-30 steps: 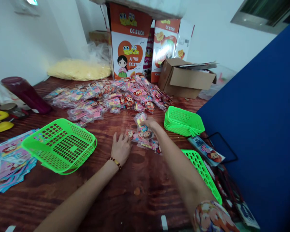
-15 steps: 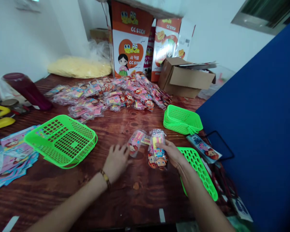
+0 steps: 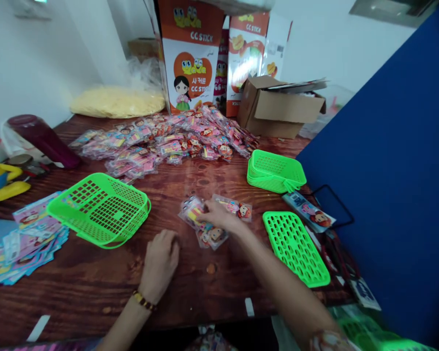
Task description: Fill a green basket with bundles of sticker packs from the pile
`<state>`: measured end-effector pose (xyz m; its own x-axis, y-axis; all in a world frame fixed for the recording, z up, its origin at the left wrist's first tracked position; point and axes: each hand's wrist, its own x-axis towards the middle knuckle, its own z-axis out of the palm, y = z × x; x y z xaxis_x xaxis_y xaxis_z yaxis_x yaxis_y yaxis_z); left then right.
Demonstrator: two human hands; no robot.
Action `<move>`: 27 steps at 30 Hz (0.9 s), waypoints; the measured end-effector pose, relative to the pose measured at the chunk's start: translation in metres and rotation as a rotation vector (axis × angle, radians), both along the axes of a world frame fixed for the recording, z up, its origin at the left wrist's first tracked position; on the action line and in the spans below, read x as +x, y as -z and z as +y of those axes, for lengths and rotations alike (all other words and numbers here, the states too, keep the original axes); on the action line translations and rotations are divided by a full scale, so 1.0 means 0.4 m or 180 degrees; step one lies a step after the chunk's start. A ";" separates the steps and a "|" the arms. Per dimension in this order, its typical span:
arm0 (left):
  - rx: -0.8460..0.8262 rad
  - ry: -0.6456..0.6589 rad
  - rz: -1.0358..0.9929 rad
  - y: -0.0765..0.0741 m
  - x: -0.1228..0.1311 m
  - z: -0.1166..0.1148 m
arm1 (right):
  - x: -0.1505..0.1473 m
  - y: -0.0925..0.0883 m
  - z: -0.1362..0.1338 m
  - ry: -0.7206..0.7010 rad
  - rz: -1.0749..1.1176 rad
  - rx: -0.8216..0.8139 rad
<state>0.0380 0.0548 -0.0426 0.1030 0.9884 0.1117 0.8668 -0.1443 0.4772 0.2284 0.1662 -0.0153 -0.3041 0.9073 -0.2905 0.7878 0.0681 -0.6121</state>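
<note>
Shiny packets are near the middle of the desk in the head view, and the right hand is pinching them. One loose packet lies just beside that hand. The left hand looks curled, but its fingertips are hidden, so I can't tell if it's closed. A green basket sits left, and a big pile lies behind.

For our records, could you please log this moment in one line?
right hand: touching flat pink plastic packets; left hand: loosely curled, apart from packets; green rectangular plastic basket: at left
</note>
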 end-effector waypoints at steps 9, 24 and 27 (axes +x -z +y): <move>0.0441 0.0008 -0.0444 0.054 -0.021 0.000 | -0.078 0.032 -0.056 0.0203 -0.1007 0.0274; 0.0314 0.0320 -0.1061 0.043 0.024 0.024 | 0.173 -0.032 0.113 -0.0357 -0.1900 0.0016; 0.0302 0.0243 -0.1200 0.050 0.026 0.036 | 0.149 -0.049 0.072 -0.0441 -0.1860 0.0187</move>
<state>0.0482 0.0690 -0.0624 0.1100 0.9630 0.2461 0.6184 -0.2601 0.7415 0.2878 0.1949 0.0044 -0.2259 0.8902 -0.3957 0.9739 0.2149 -0.0726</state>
